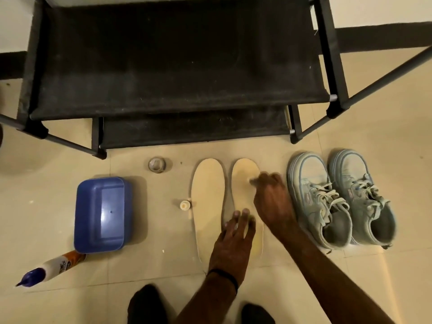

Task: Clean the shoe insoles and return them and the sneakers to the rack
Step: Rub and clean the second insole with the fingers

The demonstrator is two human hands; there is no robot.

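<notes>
Your right hand (268, 195) is over the upper half of the right insole (245, 183), fingers curled around something small and pale at the fingertips; it is blurred, so you cannot tell from here whether it is a cloth, a wipe or a pad. Your left hand (236, 232) lies flat with straight, spread fingers on the lower half of the same insole, pinning it to the floor (350, 277).

The left insole (208, 202) lies just beside it, the two nearly touching at the waist. A small white cap or bottle top (184, 205) stands right against the left insole's outer edge. Farther left is a blue plastic tub (100, 213), and beyond its near corner a squeeze bottle (51, 267) with a blue nozzle lies on its side. A small glass jar (157, 164) sits near the foot of the black shoe rack (177, 66), whose fabric shelves look bare. The pair of pale blue sneakers (341, 199) stands just right of your right wrist.

Risks, as a judgement: if the left hand lifts, the thin insole will likely slide or buckle under the rubbing. A wide stroke could knock the small cap or smear wet residue onto the neighbouring insole. Your right forearm passes close to the sneakers and could nudge them. The bottle on its side may leak if its nozzle is not sealed.
</notes>
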